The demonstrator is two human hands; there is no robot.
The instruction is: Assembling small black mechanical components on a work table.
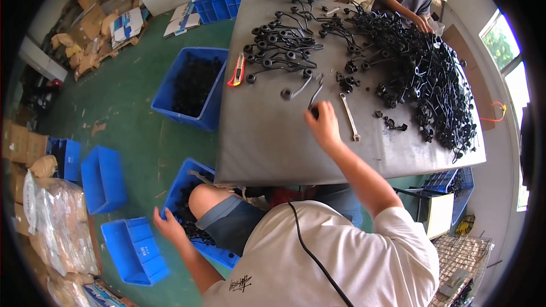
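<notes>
In the head view, the bent rod (pixel 317 91) is near the middle of the tabletop (pixel 273 153), between its left edge and a wrench (pixel 350 116). I judge it light, stiff and slick-shafted, best gripped by its thick black end, where my right hand (pixel 325 124) seems pinched. That forearm reaches across the near edge; my left hand (pixel 169 228) hangs past the near-left corner beside a blue bin (pixel 226 257), fingers apart, apparently empty.

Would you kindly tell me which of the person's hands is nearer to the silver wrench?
The right hand: it is just left of the wrench, over the table; the left hand is far lower left, off the table.
</notes>
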